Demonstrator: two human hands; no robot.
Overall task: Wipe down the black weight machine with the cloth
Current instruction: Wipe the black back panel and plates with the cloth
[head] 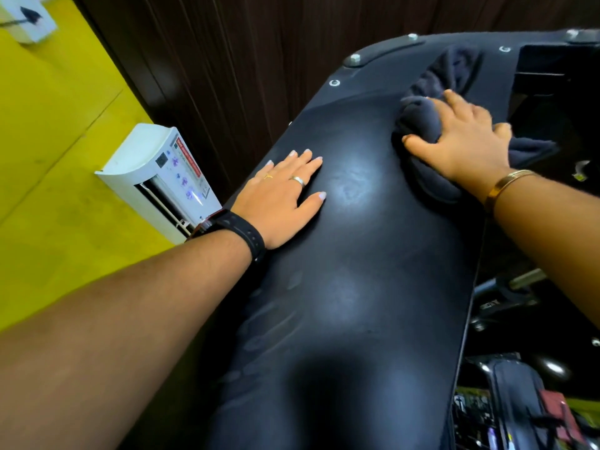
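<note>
**A:** Where is the cloth?

**B:** The dark navy cloth (422,121) is bunched under the right hand (461,141). The fingers curl over the wad and the thumb clamps it from the side facing the other hand. A loose part fans out beyond the fingertips, and another flap sticks out on that hand's little-finger side.

**A:** Is it on the machine?

**B:** Yes, it is pressed against the smooth curved cover of the black weight machine (357,271). The cover runs from under both hands back toward the person (it shines where light strikes it, between the two hands).

**A:** And the other hand?

**B:** The left hand (279,193) lies flat on the same cover with its fingers straight and close together and its thumb spread. It holds nothing. It sits well apart from the right hand, on that hand's thumb side and a little nearer the person.

**A:** Is anything worn?

**B:** There is a silver ring (298,180) on one left finger and a black wristwatch (243,232) at that wrist. A gold bangle (503,186) sits at the right wrist.

**A:** What is around them?

**B:** Beyond the right hand's fingertips, toward its thumb side, silver bolts (355,59) dot the cover's edge. Past the left hand's little finger, a white air-conditioner unit (156,177) is mounted on a yellow wall (48,125). Beyond that hand's fingertips stands a dark wood-grain panel (259,43).
</note>
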